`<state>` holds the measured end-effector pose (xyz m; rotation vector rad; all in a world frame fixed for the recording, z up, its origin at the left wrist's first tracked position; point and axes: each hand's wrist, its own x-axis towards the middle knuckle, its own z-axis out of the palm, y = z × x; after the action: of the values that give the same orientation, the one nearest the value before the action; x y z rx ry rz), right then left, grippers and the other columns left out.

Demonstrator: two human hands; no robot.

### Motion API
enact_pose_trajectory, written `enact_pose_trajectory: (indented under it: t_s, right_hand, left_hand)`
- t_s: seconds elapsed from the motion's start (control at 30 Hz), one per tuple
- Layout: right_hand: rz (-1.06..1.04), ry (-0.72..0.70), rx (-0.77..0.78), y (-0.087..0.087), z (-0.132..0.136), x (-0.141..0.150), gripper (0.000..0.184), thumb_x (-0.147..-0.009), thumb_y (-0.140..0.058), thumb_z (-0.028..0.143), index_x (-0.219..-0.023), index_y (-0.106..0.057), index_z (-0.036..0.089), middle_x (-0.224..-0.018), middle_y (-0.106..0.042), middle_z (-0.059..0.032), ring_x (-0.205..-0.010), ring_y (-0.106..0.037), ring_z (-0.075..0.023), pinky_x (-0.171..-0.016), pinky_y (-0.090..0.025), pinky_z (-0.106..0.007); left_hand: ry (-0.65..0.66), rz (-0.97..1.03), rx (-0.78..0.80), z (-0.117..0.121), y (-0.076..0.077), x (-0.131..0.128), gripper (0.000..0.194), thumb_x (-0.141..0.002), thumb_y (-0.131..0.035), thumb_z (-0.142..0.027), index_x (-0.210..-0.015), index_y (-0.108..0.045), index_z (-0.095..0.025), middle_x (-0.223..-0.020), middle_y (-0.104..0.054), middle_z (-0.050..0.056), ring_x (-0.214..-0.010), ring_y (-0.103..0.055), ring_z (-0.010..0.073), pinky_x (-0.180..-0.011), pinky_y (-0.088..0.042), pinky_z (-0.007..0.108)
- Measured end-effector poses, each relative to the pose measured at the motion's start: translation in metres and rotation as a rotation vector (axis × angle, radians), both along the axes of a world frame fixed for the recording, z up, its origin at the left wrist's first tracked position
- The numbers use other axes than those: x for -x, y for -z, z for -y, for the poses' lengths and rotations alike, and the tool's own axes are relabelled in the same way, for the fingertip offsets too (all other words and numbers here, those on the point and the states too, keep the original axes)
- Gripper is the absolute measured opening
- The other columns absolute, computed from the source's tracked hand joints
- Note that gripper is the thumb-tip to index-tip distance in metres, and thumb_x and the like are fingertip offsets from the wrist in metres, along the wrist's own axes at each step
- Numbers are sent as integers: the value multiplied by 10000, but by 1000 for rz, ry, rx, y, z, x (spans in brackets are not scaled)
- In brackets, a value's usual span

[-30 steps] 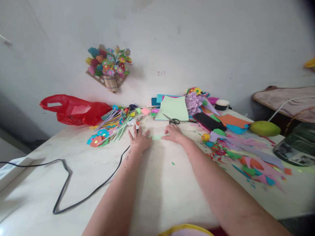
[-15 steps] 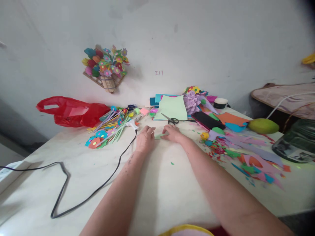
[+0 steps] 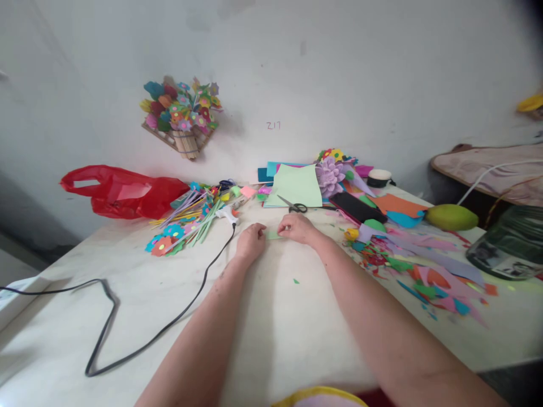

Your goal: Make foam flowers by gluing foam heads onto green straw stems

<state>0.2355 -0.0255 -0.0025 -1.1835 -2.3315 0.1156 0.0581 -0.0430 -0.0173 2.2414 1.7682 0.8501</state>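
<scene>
A small light green paper strip (image 3: 272, 235) lies on the table between my hands. My left hand (image 3: 251, 242) is closed at its left end, fingers curled and thumb side toward the strip. At the other end my right hand (image 3: 298, 228) pinches the strip between thumb and fingers. My fingers cover both ends. Just beyond my right hand, black-handled scissors (image 3: 299, 208) rest against a larger light green sheet (image 3: 297, 183). The white glue gun (image 3: 228, 214) lies to the upper left of my left hand, with its black cord (image 3: 207, 277) trailing left.
Paper flowers and sticks (image 3: 199, 217) lie on the left beside a red plastic bag (image 3: 123, 192). To the right are a black phone (image 3: 357, 208), colored scraps (image 3: 436, 282), a green mango (image 3: 452, 217) and a big jar (image 3: 507, 249). A flower decoration (image 3: 182, 116) hangs on the wall.
My left hand went from spread flat to curled closed at the strip's left end. My right fingers drew into a tighter pinch. The view shifted slightly.
</scene>
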Motion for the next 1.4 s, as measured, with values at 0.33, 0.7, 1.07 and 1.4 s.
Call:
enact_pose_trajectory:
  t_s: [0.33,0.7,1.07,1.4]
  right_hand:
    - [437,-14,-92,-14,15,8,194,-757,-518,183,-813,-704,191,-868,-673,-71,-827,-571,-193,-749,-314,-300]
    - [501,31,-69,-19,20,13,245,-821,-441,176,-847,-684,156,-906,-647,-95,-861,-563,-194,-748,-340,-282]
    - [379,59,-12,-11,15,10,215,-815,-453,162,-859,-663,176,-943,-627,-69,-893,-547,-170,-751,-352,-250]
    - [210,74,10,4,6,17,110,-793,-542,210,-825,-645,190,-927,-603,-43,-927,-521,-152,-739,-357,-229]
  left_hand:
    - [-64,-7,-6,1,-1,1,280,-703,-477,-128,-928,-638,-170,-829,-654,51,-749,-573,160,-701,-425,259]
    - [153,-83,-118,0,-2,12,175,-708,-582,-291,-825,-665,-190,-837,-634,47,-840,-510,185,-766,-403,300]
    - [200,-85,-186,0,-1,10,104,-721,-573,-220,-745,-669,-188,-799,-626,44,-783,-510,166,-717,-405,276]
    - [172,-86,-161,-1,-1,10,105,-725,-573,-229,-738,-671,-192,-799,-633,41,-781,-521,160,-727,-400,271]
